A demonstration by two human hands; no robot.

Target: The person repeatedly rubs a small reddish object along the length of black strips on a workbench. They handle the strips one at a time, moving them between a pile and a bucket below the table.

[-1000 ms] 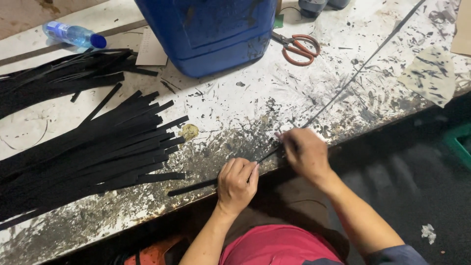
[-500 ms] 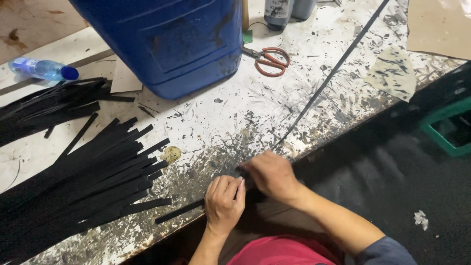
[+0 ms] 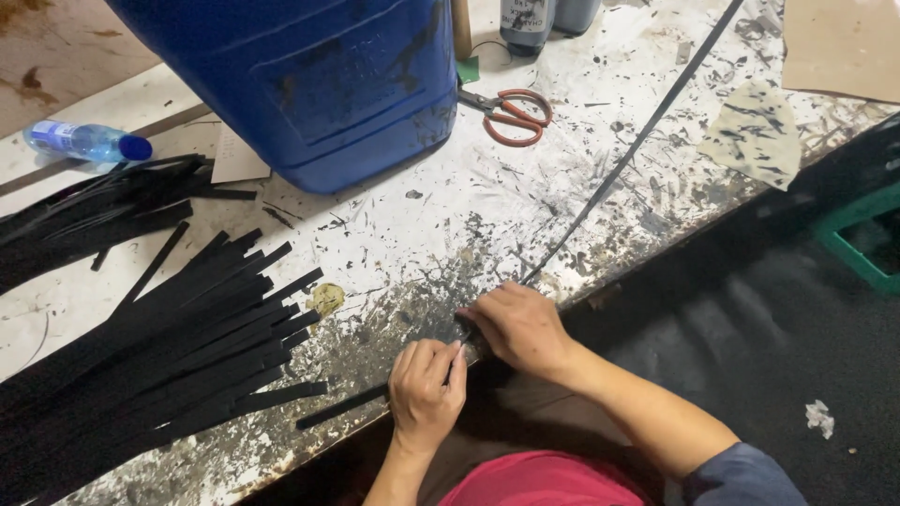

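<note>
On the spattered workbench (image 3: 525, 201), both hands (image 3: 427, 394) have slid nearer the edge.

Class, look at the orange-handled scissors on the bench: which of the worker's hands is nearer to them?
The right hand. It rests at the bench edge on the long black strip, below the scissors. The left hand sits lower and further left, so further from them.

Light's even & fairly bright from overhead on the white table (image 3: 487, 215), soft shadow under the blue drum (image 3: 309, 84), floor at right dim w/ slight motion blur, no glare, both hands sharp enough.
</note>
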